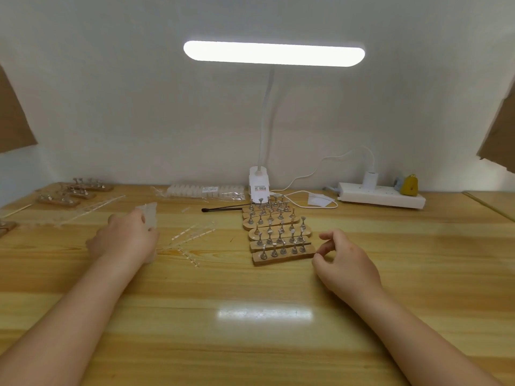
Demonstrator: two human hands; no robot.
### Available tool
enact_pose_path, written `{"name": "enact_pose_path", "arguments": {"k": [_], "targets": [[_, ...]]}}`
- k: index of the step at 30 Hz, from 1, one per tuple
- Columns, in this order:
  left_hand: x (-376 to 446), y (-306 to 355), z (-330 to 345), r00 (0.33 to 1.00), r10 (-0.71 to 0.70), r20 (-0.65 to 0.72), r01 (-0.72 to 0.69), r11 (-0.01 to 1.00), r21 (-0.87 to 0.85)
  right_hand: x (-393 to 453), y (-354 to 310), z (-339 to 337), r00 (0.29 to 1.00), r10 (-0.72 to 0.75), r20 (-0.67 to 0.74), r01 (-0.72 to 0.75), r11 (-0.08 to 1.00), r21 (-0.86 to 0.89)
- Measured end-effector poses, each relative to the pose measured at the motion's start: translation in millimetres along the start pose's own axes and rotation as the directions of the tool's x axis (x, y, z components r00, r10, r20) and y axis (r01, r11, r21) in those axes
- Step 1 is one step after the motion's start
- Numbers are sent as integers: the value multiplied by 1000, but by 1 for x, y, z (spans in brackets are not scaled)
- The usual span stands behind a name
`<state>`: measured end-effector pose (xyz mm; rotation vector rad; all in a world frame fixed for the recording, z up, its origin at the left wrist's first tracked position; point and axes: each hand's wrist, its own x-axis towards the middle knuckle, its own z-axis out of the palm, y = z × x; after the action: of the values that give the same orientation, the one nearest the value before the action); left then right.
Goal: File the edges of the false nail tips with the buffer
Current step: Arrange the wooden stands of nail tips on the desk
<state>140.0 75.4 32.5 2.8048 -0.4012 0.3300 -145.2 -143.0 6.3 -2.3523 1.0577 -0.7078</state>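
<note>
1. We see a wooden table (250, 344) with both of a person's bare forearms reaching over it from the near edge.
2. The left hand (125, 235) lies on the left part of the table with its back toward us. Its fingers curl around a blurred, whitish translucent block (149, 215), which sticks out past the fingertips. This could be the buffer, but we cannot tell for sure.
3. The right hand (345, 260) hovers just right of the wooden stands (278, 235). Its fingers are loosely bent and hold nothing, with thumb and forefinger slightly apart.
4. The stands are short wooden bars lined up in rows at the table's middle, each carrying small metal pegs. We cannot make out whether nail tips sit on the pegs.
5. Clear plastic strips (192, 235) lie scattered between the left hand and the stands; they may be nail tip sprues, too small to tell.
6. More stands (75, 190) sit at the far left.
7. A thin black brush (223, 208) lies just beyond the middle stands.
8. At the back we see a lit desk lamp (274, 54), a bag of white pieces (206, 190), and a white power strip (381, 197) with a plug in it.
</note>
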Motion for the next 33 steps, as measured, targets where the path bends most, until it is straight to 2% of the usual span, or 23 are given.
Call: {"name": "enact_pose_path", "arguments": {"k": [3,9,17,20,23,26,27,29,31,33], "targets": [[2,-1,-1,1000,-18,18,18,1000,-11,0,0,1,1000,-10,-1,10,1000,-25],[6,-4,-5,995,-43,93,45,999,-15,1,0,2,993,-82,84,93,987,-130],[8,-4,-10,997,-27,69,24,999,43,-3,0,2,993,-120,12,121,988,-100],[5,-3,-11,1000,-16,-1,16,1000,25,-4,0,-1,994,-112,13,113,990,-82],[-2,1,-20,980,31,-195,-43,998,-56,-6,-3,-3,994,-109,12,109,993,-54],[-12,13,-39,928,213,-305,-273,947,-169,-8,-8,-7,994,-96,-60,100,993,64],[-16,16,-46,890,325,-318,-399,894,-203,-7,-11,-9,992,-84,-95,97,984,147],[-28,24,-61,763,544,-350,-639,718,-276,-5,-20,-18,993,-4,-115,47,925,377],[-44,32,-74,632,664,-400,-775,537,-333,-2,-30,-29,993,116,19,-101,753,650],[-56,41,-78,550,710,-440,-833,430,-348,1,-34,-38,961,147,235,-277,517,810]]}}
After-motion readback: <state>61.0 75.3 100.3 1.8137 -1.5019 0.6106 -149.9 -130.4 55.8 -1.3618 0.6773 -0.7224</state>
